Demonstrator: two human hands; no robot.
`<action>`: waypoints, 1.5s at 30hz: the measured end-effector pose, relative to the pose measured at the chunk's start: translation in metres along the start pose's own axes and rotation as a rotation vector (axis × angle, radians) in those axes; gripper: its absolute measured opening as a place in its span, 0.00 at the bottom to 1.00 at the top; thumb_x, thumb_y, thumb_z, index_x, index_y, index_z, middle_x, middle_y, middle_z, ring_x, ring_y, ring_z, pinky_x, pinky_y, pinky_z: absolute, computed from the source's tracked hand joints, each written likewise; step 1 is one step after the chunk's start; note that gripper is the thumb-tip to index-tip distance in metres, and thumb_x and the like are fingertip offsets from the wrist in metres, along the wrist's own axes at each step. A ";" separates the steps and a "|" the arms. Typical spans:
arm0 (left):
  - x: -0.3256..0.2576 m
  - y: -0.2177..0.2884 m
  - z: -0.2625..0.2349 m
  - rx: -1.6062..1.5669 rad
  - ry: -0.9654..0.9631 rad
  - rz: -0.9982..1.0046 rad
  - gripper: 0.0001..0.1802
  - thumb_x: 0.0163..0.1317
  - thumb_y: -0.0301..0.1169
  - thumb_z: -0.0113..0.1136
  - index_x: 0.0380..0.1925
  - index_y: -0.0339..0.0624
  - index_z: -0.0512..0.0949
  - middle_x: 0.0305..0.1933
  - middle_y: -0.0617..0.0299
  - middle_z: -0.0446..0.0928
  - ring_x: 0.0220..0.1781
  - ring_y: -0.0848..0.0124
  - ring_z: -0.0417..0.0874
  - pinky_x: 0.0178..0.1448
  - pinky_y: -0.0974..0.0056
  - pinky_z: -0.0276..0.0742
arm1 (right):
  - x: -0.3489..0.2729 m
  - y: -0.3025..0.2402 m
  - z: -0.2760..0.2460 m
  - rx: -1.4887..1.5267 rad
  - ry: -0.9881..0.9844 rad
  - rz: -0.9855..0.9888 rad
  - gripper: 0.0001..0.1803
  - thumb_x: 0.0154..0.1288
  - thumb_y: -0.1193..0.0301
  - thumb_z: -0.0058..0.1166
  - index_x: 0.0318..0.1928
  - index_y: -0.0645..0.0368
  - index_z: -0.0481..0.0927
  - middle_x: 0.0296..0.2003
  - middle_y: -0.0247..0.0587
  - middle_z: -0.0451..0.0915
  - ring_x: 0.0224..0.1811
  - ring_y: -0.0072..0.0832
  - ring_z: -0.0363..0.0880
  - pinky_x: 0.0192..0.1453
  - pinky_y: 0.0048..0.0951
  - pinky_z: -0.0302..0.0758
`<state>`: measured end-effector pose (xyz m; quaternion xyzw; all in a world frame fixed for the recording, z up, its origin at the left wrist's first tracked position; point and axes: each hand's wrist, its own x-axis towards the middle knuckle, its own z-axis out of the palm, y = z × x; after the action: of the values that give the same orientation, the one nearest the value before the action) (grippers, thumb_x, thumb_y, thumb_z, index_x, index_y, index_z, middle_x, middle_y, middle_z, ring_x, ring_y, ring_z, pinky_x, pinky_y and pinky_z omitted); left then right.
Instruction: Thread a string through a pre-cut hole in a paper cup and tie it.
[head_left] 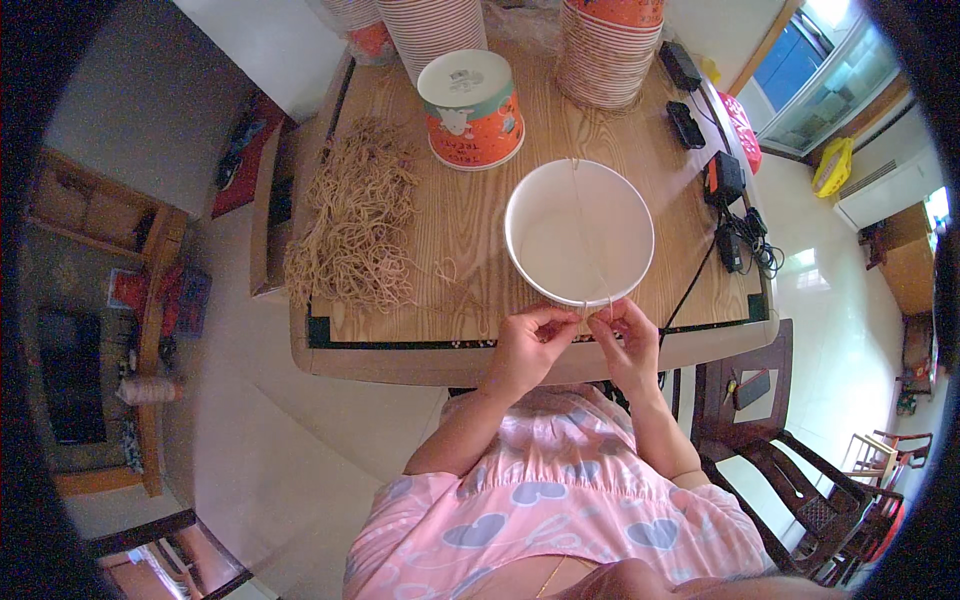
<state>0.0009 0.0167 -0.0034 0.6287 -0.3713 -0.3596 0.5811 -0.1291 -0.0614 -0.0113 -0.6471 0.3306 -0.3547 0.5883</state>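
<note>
Left hand (542, 335) and right hand (628, 340), fingers closed, pinch cord (587, 232) at the white bucket's (545, 235) near rim, right of the twine pile (355, 225). Cord ends are indistinct; the far-right tub stack (605, 75) is cut off.

Saw plain white inside the open bucket (548, 235), tan on the string (576, 180) across it and on the twine heap (355, 230), orange with a teal band and white cartoon figure on the upturned bucket (488, 138), white on its base. Noted wavy brown grain on the tabletop (470, 230) and black along its edge. Logged pink with grey-blue hearts and white script on the dress (600, 500), black with an orange patch on the adapter (733, 180), yellow on the bag (832, 167), dark brown on the chair (768, 345).
</note>
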 end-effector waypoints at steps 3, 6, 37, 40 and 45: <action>0.000 -0.001 0.000 -0.004 -0.009 -0.018 0.06 0.54 0.23 0.61 0.32 0.34 0.80 0.28 0.62 0.81 0.29 0.81 0.77 0.33 0.75 0.73 | -0.001 0.004 -0.001 -0.001 -0.014 0.015 0.03 0.58 0.80 0.54 0.33 0.62 0.74 0.27 0.30 0.75 0.30 0.15 0.73 0.35 0.18 0.70; 0.000 -0.006 -0.001 -0.052 -0.014 -0.052 0.06 0.55 0.24 0.61 0.32 0.34 0.80 0.28 0.61 0.81 0.29 0.80 0.77 0.33 0.74 0.73 | -0.002 0.003 -0.001 -0.001 -0.019 0.032 0.04 0.57 0.80 0.54 0.33 0.62 0.74 0.27 0.30 0.75 0.30 0.16 0.73 0.35 0.18 0.70; 0.014 0.008 -0.003 0.296 0.230 0.229 0.06 0.53 0.22 0.60 0.32 0.40 0.78 0.29 0.61 0.76 0.30 0.72 0.77 0.36 0.68 0.72 | 0.019 -0.042 -0.009 -0.408 0.168 -0.404 0.06 0.52 0.80 0.58 0.30 0.63 0.74 0.34 0.41 0.74 0.32 0.28 0.75 0.35 0.24 0.73; 0.017 0.022 -0.007 0.516 0.325 0.574 0.08 0.51 0.21 0.58 0.33 0.42 0.77 0.31 0.62 0.74 0.37 0.68 0.77 0.43 0.61 0.71 | 0.021 -0.040 -0.008 -0.436 0.111 -0.394 0.06 0.51 0.80 0.58 0.30 0.63 0.74 0.37 0.43 0.73 0.35 0.28 0.76 0.37 0.24 0.74; 0.037 0.040 -0.018 0.895 0.099 0.768 0.10 0.49 0.23 0.57 0.34 0.45 0.77 0.33 0.63 0.74 0.43 0.69 0.76 0.61 0.54 0.63 | 0.013 -0.035 -0.007 -0.360 0.123 -0.443 0.06 0.51 0.84 0.56 0.28 0.63 0.73 0.35 0.41 0.74 0.33 0.23 0.72 0.35 0.21 0.70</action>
<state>0.0324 -0.0098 0.0366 0.6494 -0.6602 0.0979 0.3645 -0.1283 -0.0730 0.0250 -0.7749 0.2741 -0.4485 0.3511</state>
